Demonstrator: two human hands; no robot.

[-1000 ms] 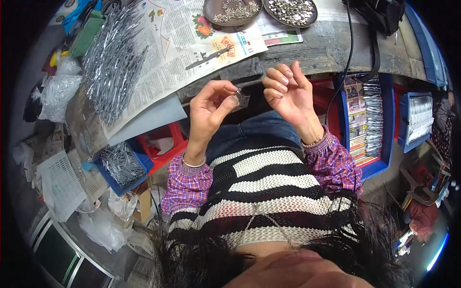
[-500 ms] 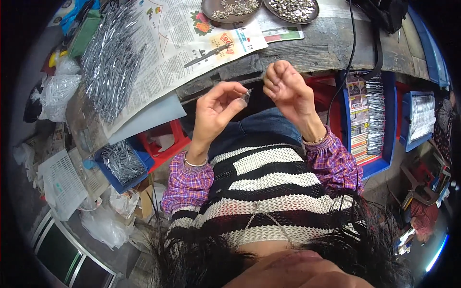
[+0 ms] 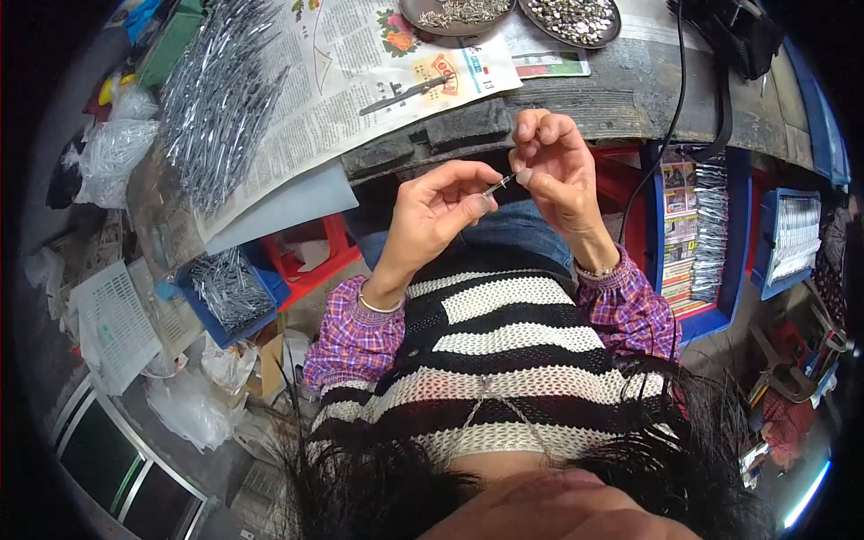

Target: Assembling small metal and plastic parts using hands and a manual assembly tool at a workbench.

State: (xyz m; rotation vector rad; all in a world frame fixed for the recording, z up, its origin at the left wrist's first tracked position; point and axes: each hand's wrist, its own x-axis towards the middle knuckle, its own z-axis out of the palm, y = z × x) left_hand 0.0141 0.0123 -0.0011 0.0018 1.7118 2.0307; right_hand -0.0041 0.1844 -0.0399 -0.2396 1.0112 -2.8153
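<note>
Pinching a thin metal pin [image 3: 496, 187] between them, the left hand [image 3: 432, 216] and right hand [image 3: 553, 171] meet above the lap, just short of the tabletop [image 3: 630, 85] edge. Beyond lie a newspaper [image 3: 360, 81], a heap of silvery pins [image 3: 216, 99] and two dishes [image 3: 567, 18] of small parts, cut off by the rim and too small to identify.

Shiny metal pins [image 3: 220, 90] heap on matt printed newspaper [image 3: 360, 81]; the desk [image 3: 630, 90] is rough, worn grey wood.
</note>
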